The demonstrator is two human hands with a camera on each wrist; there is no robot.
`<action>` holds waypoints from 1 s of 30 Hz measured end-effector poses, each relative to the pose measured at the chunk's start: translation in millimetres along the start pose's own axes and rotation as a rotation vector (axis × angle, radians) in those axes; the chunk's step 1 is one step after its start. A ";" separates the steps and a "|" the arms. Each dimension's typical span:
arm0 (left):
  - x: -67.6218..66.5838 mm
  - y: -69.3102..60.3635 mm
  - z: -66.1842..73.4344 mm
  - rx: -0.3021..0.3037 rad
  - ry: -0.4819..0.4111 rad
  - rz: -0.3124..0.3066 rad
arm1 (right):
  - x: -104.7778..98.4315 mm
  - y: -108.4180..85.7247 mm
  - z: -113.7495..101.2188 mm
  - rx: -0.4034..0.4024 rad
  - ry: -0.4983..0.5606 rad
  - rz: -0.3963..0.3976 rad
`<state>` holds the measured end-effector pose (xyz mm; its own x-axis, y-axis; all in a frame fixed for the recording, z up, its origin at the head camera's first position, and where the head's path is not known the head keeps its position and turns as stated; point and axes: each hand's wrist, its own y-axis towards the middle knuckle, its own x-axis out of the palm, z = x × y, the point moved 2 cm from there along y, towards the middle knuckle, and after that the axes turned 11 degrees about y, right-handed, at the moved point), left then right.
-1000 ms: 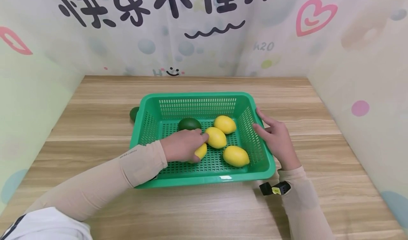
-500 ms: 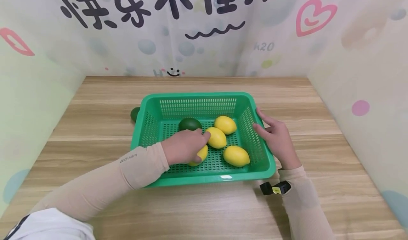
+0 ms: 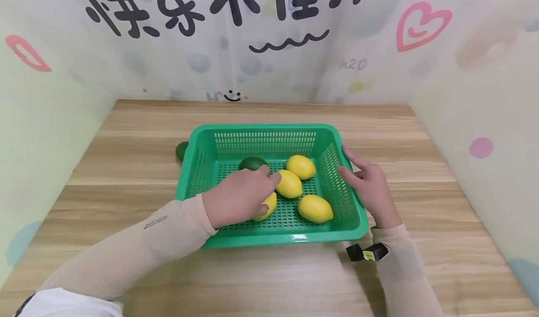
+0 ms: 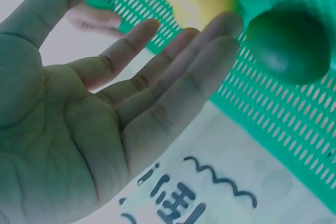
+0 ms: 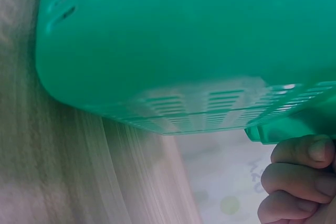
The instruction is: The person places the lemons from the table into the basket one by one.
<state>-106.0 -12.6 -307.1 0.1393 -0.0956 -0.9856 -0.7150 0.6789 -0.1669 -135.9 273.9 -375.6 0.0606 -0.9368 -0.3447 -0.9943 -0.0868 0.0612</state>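
Observation:
In the head view, a green plastic basket (image 3: 269, 238) holds several yellow lemons, among them a front right lemon (image 3: 315, 209), a middle lemon (image 3: 289, 184) and a back lemon (image 3: 301, 167). My left hand (image 3: 242, 195) hovers over the basket and partly hides another lemon (image 3: 268, 206) and a dark green, avocado-like fruit (image 3: 253, 163). The left wrist view shows the left palm (image 4: 68, 129) with fingers extended and nothing held. At the basket's right side, my right hand (image 3: 372, 188) holds the rim; its curled fingers (image 5: 299, 174) show in the right wrist view.
Outside the basket's left wall lies a second dark green fruit (image 3: 181, 151), partly hidden. The basket stands on a wood-grain table (image 3: 269, 279). A printed cloth backdrop (image 3: 294, 73) rises behind, with pale walls on both sides.
The left hand has lifted slightly, and a little more of the lemon beneath it shows. The right hand keeps its place on the rim. The head view has shifted a little.

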 end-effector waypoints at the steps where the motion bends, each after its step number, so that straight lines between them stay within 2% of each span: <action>1: -4.2 -1.8 -0.3 -0.012 0.001 0.001 | -0.2 0.0 -0.7 0.001 0.007 0.001; 5: -20.5 -10.7 -5.3 -0.045 0.018 0.021 | -0.1 -0.3 -1.0 0.011 0.026 -0.003; 12: -39.3 -26.4 -17.4 -0.088 0.043 0.126 | 0.0 -1.6 -0.9 0.017 0.022 -0.003; 25: -48.9 -45.4 -37.1 -0.183 -0.037 0.178 | 0.2 0.4 -0.9 0.009 0.021 0.000; 30: -47.8 -50.0 -45.1 -0.218 -0.056 0.161 | -0.1 0.1 -0.7 0.003 0.034 -0.002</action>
<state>-107.9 -74.9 -252.8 0.0453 0.0456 -0.9979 -0.8609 0.5085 -0.0159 -135.9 273.8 -374.9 0.0653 -0.9477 -0.3123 -0.9945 -0.0875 0.0575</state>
